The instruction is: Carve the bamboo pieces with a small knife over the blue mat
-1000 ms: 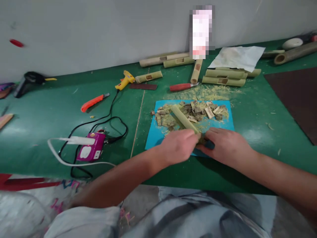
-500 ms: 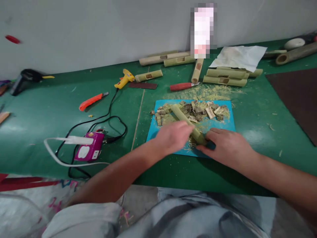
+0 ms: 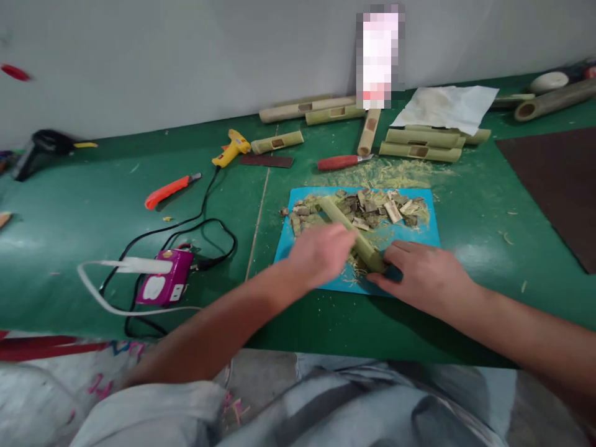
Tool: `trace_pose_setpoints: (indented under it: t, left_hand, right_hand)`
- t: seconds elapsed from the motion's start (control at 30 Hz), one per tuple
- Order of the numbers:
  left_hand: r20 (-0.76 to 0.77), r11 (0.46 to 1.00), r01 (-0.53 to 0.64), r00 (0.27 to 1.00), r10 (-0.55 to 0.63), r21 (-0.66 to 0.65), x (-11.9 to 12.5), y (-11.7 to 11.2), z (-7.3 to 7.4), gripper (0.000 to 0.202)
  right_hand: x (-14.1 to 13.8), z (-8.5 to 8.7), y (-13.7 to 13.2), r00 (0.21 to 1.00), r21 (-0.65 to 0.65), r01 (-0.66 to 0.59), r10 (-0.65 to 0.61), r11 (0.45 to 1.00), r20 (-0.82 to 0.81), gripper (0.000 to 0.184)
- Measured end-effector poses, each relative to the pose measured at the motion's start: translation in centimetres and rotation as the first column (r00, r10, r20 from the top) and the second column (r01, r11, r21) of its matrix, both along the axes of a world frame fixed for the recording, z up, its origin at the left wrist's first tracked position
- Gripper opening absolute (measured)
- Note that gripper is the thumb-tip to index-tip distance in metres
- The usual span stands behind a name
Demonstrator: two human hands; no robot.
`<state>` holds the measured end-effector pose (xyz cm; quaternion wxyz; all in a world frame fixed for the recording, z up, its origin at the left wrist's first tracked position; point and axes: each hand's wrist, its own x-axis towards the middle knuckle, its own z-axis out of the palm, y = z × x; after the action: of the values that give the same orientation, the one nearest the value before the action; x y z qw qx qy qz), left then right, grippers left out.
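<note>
A bamboo tube (image 3: pixel 343 218) slanted over the blue mat (image 3: pixel 421 235) on the worktop (image 3: pixel 484 205), its near end clamped in the right hand's grip (image 3: pixel 426 271); whether the left hand's blurred grip (image 3: pixel 320 253) held anything was unclear.

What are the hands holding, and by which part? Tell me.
The right hand holds the bamboo piece at its near end. The left hand is blurred; whether it grips anything cannot be told.

Pale grey sleeve (image 3: pixel 149 413), bare forearms (image 3: pixel 233 323)
</note>
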<state>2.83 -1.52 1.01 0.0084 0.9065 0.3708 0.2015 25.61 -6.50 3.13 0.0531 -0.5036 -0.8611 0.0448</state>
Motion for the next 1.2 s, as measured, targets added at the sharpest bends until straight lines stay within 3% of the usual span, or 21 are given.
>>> trace_pose_setpoints:
  t: [0.07,0.1,0.2,0.23,0.33,0.4,0.5,0.53,0.67,0.73,0.8,0.83,0.97,1.1,1.2]
  left_hand:
    - [-0.023,0.997,0.079,0.997,-0.08,-0.016,0.12,-0.29,0.0,0.033]
    - [-0.03,0.998,0.064,0.997,-0.064,-0.006,0.11,-0.32,0.05,0.033]
    - [0.003,0.989,-0.141,0.99,0.141,0.041,-0.05,-0.16,0.26,0.032]
    - [-0.006,0.989,-0.142,0.99,0.143,0.039,-0.05,-0.2,0.3,0.033]
    - [-0.062,0.998,0.056,0.996,-0.057,-0.01,0.1,-0.51,0.21,0.035]
    - [-0.039,0.997,0.075,0.996,-0.075,-0.002,0.0,-0.38,0.1,0.034]
    - [0.028,0.993,-0.118,0.993,0.117,0.027,-0.36,0.16,0.05,0.032]
    - [0.02,0.992,-0.127,0.992,0.126,0.019,-0.39,0.18,0.04,0.032]
    - [-0.031,0.99,0.128,0.991,-0.129,-0.057,-0.13,-0.37,-0.03,0.032]
    - [-0.011,0.997,0.068,0.998,-0.068,-0.034,-0.17,-0.31,-0.01,0.033]
    - [0.023,0.996,-0.085,0.996,0.085,-0.001,-0.32,-0.11,0.08,0.035]
    - [0.021,0.996,-0.087,0.996,0.087,-0.001,-0.36,-0.08,0.15,0.035]
    - [-0.06,0.987,0.104,0.992,-0.112,-0.121,-0.34,-0.21,0.36,0.033]
    - [0.009,0.993,-0.117,0.993,0.117,-0.027,-0.42,0.07,0.24,0.035]
    - [-0.026,0.993,0.062,0.998,-0.064,-0.102,-0.37,-0.05,-0.03,0.036]
  right_hand:
    - [0.07,-0.1,-0.01,1.0,0.001,-0.002,0.002,1.0,-0.008,0.025]
    - [0.09,-0.15,0.0,1.0,0.002,0.002,-0.002,1.0,-0.012,0.025]
    - [0.06,-0.22,0.03,1.0,0.001,0.015,-0.015,1.0,-0.013,0.028]
    - [0.02,-0.23,0.04,1.0,-0.006,0.016,-0.016,1.0,-0.013,0.028]
    - [-0.07,-0.19,0.05,1.0,-0.022,0.006,-0.006,1.0,-0.024,0.025]
    - [-0.08,-0.13,0.04,1.0,-0.013,0.007,-0.008,1.0,-0.023,0.025]
    - [-0.03,0.0,0.02,1.0,-0.002,0.02,-0.02,1.0,-0.01,0.028]
    - [-0.02,0.03,0.01,1.0,-0.009,0.016,-0.016,1.0,-0.008,0.028]
    - [0.03,-0.04,0.0,1.0,-0.021,-0.01,0.01,1.0,-0.003,0.026]
    - [0.03,-0.11,-0.01,1.0,0.001,-0.003,0.003,1.0,0.002,0.027]
    - [0.01,-0.14,-0.02,1.0,0.017,0.001,-0.001,1.0,0.002,0.03]
    - [0.0,-0.13,-0.03,1.0,0.016,-0.004,0.004,1.0,0.001,0.03]
    - [0.04,-0.07,-0.03,1.0,0.005,-0.027,0.027,1.0,0.002,0.026]
    - [0.13,-0.11,-0.01,1.0,0.039,-0.008,0.008,0.999,-0.002,0.029]
    - [0.09,-0.13,0.03,1.0,0.014,-0.027,0.027,1.0,-0.001,0.026]
